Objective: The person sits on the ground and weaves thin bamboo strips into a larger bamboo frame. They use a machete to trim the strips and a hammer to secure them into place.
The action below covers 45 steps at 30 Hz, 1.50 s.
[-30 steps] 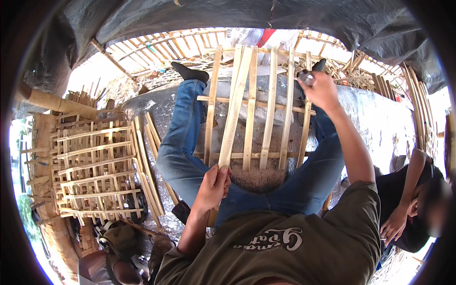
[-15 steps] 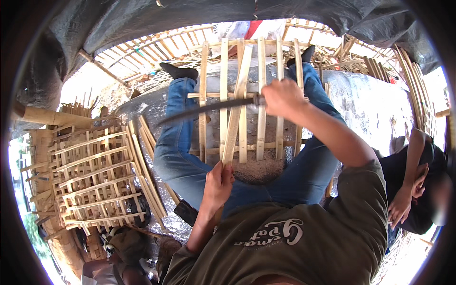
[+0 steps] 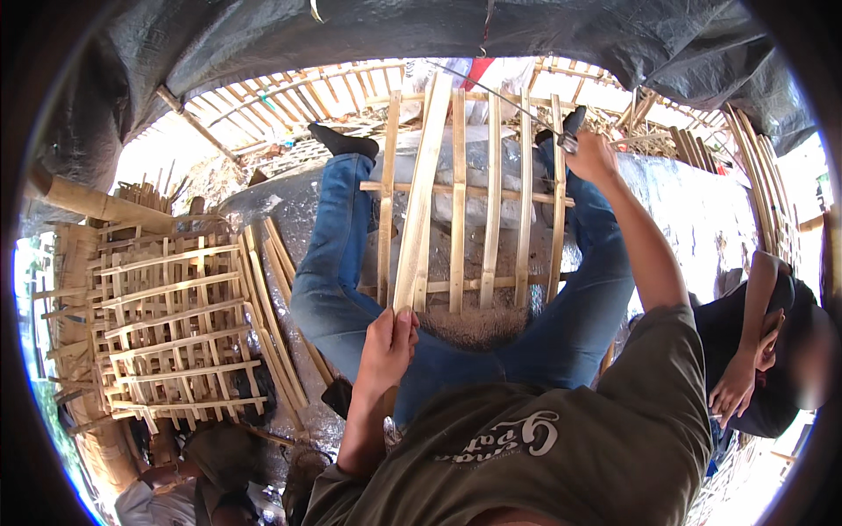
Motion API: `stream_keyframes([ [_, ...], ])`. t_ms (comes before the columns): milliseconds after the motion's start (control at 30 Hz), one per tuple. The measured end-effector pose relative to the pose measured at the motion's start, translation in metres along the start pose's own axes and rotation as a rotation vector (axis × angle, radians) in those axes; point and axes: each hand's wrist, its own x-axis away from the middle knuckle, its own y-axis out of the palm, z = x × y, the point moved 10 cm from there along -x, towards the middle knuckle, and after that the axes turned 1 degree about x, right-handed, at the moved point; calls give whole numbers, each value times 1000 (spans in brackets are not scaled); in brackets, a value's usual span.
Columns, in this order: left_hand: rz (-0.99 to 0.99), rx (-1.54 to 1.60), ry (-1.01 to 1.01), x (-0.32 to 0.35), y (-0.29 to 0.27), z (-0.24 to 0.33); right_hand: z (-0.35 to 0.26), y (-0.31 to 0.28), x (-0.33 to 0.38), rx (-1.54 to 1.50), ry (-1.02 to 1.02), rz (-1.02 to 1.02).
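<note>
A long, pale bamboo slat (image 3: 424, 188) slants away from me, its near end gripped in my left hand (image 3: 388, 349). My right hand (image 3: 589, 159) is wrapped round the handle of a long machete (image 3: 509, 99), which is held out over the far right, its thin blade reaching toward the upper left. Between my legs lies a bamboo lattice frame (image 3: 491, 210) of several upright slats laid across two crosspieces. The held slat passes above the frame's left part and hides some of one upright.
Stacked bamboo lattices (image 3: 175, 329) stand at the left, with loose bamboo strips (image 3: 276, 324) beside them. Another person (image 3: 756, 351) sits close by at the right; someone else is at the lower left. A dark tarp (image 3: 368, 31) hangs overhead, and a bamboo fence (image 3: 289, 96) runs behind.
My right hand has swung the machete away to the far right, off the slat. The slat's far end has shifted left, and my left hand has moved slightly left with it.
</note>
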Motion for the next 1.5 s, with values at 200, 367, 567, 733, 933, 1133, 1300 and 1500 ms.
stream_keyframes([
  [200, -36, 159, -50, -19, 16, -9, -11, -3, 42, -254, -96, 59],
  [367, 45, 176, 16, -35, 31, -10, -77, -10, 115, -352, -276, -9],
  [567, 12, 171, 33, -47, 39, -1, -152, 5, 196, -364, -617, 34],
  [733, 43, 258, -24, -44, 43, 6, -187, 14, 208, -220, -658, -51],
  [933, 53, 122, 41, -44, 38, 19, -196, 20, 190, -34, -639, -107],
  [1133, 143, 69, 153, -50, 20, 39, -218, 5, 173, 9, -670, -13],
  [1300, 138, 132, 137, -48, 14, 64, -230, -11, 158, -4, -687, 98],
  [1500, 25, 164, 57, -29, 33, 57, -198, -53, 88, 60, -475, 160],
])
